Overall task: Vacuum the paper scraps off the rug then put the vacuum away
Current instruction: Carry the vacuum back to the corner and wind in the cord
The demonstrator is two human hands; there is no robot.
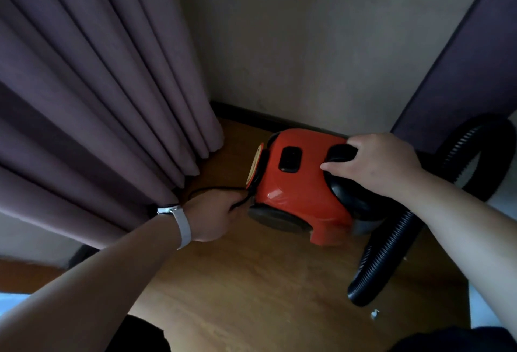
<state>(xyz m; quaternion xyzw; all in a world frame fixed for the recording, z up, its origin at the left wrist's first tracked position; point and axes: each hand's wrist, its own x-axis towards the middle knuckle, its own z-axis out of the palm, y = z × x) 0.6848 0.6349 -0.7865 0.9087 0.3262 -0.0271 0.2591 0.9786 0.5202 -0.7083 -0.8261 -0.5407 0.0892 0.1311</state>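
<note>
While on wood floor, vacuum (293,183) glossy orange-black | left hand (215,216) clenches cord (218,190) | right hand (377,164) grips handle (340,153)

Curtain (92,94): purple, heavy pleats, hanging at left down to the floor.
Wall (321,43): plain beige, far side, between the curtain and the panel.
Skirting (251,115): dark strip along the foot of the wall.
Panel (470,71): dark purple, slanting at far right.
Floor (251,281): brown wood-grain boards, near and centre.
Wristband (183,225): white, near left.
</note>
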